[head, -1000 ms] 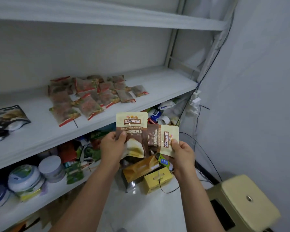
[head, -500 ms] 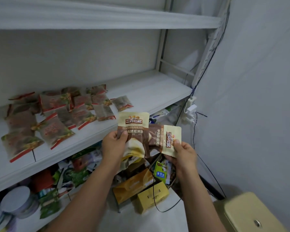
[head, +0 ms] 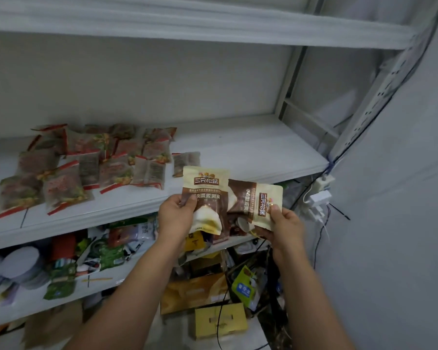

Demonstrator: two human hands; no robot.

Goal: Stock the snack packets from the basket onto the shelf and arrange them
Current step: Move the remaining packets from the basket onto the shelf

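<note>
Two cream-and-brown snack pouches are held up just in front of the shelf (head: 250, 152) edge, not on it yet. Left hand (head: 177, 213) pinches the upright packet (head: 205, 185) at its left edge, thumb on the front, fingers behind. Right hand (head: 285, 223) pinches the sideways packet (head: 261, 200) near its lower right corner, thumb on the front; print runs vertical on that one. The two overlap in the middle, upright one in front.

Handling, my read: thin plastic/foil pouches, light, soft, prob. some air + loose contents inside, so they flex & sag from an edge grip. Lower part of the upright one looks curled. Surface is glossy, so it could slip out of a thumb pinch. Contents may crush if squeezed mid-body. Best hold = flat sealed rim or top seam, not the belly; then lay flat.

Free spot: bare board to the right of the red-trimmed packets (head: 86, 168), which lie flat in rough overlapping rows toward the left. Basket: can't make it out for sure.
</note>
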